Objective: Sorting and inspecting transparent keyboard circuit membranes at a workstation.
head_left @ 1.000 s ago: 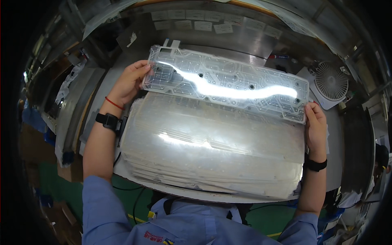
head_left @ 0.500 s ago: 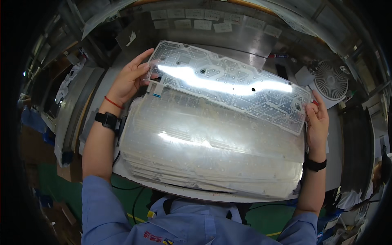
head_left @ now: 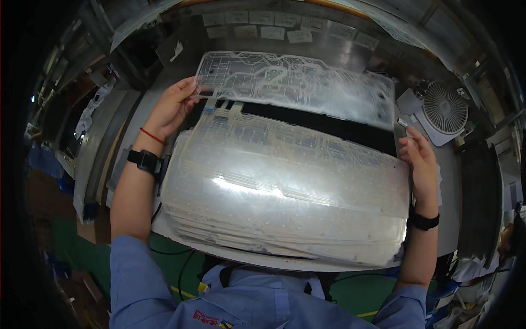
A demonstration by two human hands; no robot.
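My left hand (head_left: 176, 105) pinches the left edge of a clear circuit film (head_left: 296, 82), a long plastic sheet printed with pale tracks. The film hangs tilted beyond a thick stack of similar films (head_left: 285, 205), and its right half is smeared by motion. My right hand (head_left: 419, 162) is just off the film's right end, over the stack's far right corner, its fingers loosely bent and apart. By its index fingertip is a small silvery piece (head_left: 402, 123); whether they touch I cannot tell. Pale tails with a blue tip (head_left: 209, 109) stick out at the stack's far left corner.
Between film and stack shows a black surface (head_left: 339, 129). A white round fan (head_left: 445, 109) stands at the far right of the table, beside a small white box (head_left: 408, 102). Paper labels (head_left: 274, 33) line the metal panel at the back. A cable (head_left: 183, 274) hangs below the table's near edge.
The film has moved away from me and left, losing its bright glare and uncovering the black surface. Its right end has left my right hand; my left hand still holds it.
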